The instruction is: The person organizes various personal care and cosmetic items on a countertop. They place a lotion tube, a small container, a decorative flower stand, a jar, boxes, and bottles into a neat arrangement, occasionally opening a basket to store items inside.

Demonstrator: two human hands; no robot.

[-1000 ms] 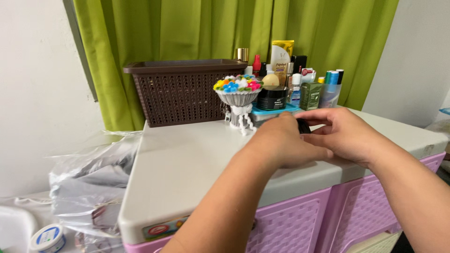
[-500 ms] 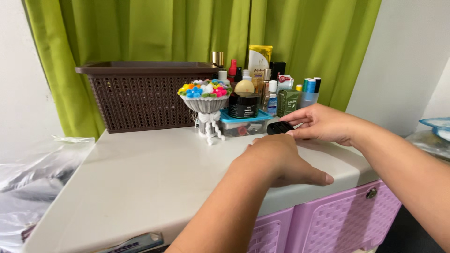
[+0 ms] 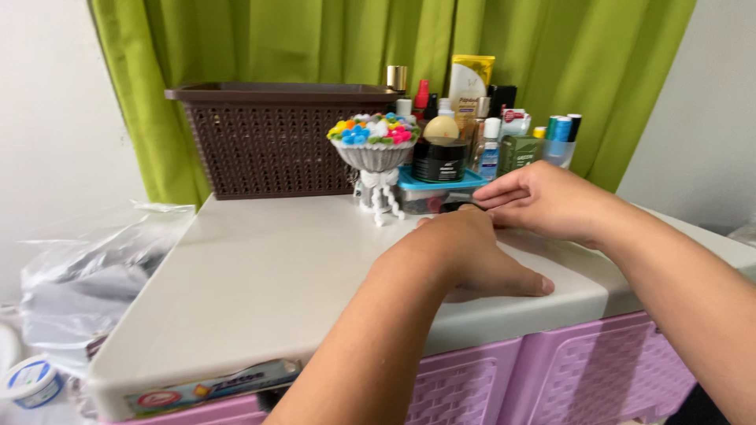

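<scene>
Head view looks down on a smooth, off-white plastic surface [image 3: 276,267] with rounded edges, set on a cabinet of lilac drawers [image 3: 551,370] moulded in a woven lattice. Both bare hands lie near the centre of it. The left hand [image 3: 461,252] rests palm down, fingers curled loosely and thumb stretched toward 3 o'clock; its grip holds nothing that can be seen. The right hand [image 3: 543,201] sits just beyond it, toward 1 o'clock, fingers flat and pointing to 9 o'clock; whether its grip is closed on anything cannot be told. Between the two hands, a small dark object [image 3: 457,207] shows only as a glossy black sliver — its shape is mostly hidden by the left knuckles. At 12 o'clock from the hands stands a clear box with a teal lid [image 3: 441,182], and on it a squat black jar [image 3: 439,160]. Just to the left of that is a ribbed grey pedestal bowl [image 3: 376,155], heaped with fuzzy multicoloured pompoms. Farther toward 10 o'clock sits a brown perforated plastic basket [image 3: 276,142], rectangular with a flat rim. Bottles and tubes [image 3: 488,126] crowd behind the box — all before pleated green curtains [image 3: 315,39]. Crinkled translucent plastic bags [image 3: 94,267] lie at 9 o'clock, beside the cabinet.
</scene>
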